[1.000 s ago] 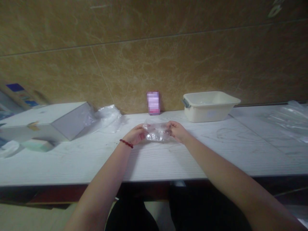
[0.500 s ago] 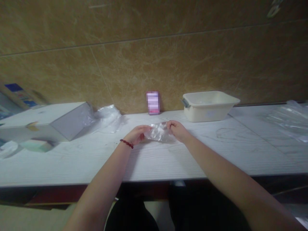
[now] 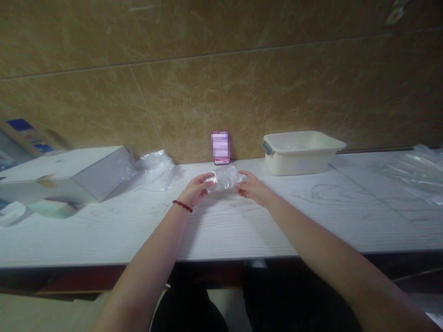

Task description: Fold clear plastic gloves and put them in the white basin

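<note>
Between my two hands, over the middle of the white wood-grain table (image 3: 221, 235), is a clear plastic bag (image 3: 224, 178), crinkled and shiny. My left hand (image 3: 198, 189), with a dark red bracelet at the wrist, pinches the bag's left end between thumb and fingers. On the other side, my right hand (image 3: 253, 186) grips the right end, its fingers curled toward the bag. Whether anything is inside the bag, I cannot make out. Just behind it a phone (image 3: 220, 147) leans upright against the wall, its screen blurred.
A cream plastic bin (image 3: 301, 159) with a grey handle stands back right. Clear plastic sheets (image 3: 418, 173) lie at the far right. To the left are a white box (image 3: 62, 175), crumpled clear plastic (image 3: 155, 168) and a pale green block (image 3: 53, 208). A tiled wall (image 3: 194, 101) closes the back.
The bag has risen slightly and moved away from me, and now looks more compact. My right hand has shifted its grip, its fingers more spread along the bag's right end.
</note>
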Demonstrator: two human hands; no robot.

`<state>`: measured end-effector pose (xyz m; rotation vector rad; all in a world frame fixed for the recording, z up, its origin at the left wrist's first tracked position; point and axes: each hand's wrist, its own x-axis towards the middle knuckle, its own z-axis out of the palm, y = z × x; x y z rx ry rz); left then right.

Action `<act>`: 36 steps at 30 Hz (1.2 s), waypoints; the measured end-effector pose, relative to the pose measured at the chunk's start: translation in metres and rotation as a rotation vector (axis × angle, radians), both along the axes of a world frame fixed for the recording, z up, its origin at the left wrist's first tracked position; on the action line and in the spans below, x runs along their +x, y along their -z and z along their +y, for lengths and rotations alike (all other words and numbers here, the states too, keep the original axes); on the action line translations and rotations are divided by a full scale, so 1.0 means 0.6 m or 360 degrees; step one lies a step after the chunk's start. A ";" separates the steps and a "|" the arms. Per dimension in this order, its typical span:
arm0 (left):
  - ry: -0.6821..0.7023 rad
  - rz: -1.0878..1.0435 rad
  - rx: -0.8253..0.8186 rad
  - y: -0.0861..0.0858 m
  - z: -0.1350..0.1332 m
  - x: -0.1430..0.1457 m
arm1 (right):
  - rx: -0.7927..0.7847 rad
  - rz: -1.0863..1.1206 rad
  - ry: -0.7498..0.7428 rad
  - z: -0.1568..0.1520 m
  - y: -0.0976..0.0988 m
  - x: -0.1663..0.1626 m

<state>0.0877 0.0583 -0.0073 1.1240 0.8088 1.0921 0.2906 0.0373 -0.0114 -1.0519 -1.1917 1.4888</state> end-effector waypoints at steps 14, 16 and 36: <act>0.0192 0.0189 -0.0018 -0.003 -0.008 -0.003 | 0.0413 -0.0314 0.0241 0.015 0.009 0.009; 0.0212 0.0204 -0.0019 -0.004 -0.009 -0.003 | 0.0416 -0.0347 0.0255 0.015 0.008 0.010; 0.0582 0.0308 0.0000 -0.019 -0.026 -0.013 | -0.0242 0.0147 0.0250 0.024 0.001 0.009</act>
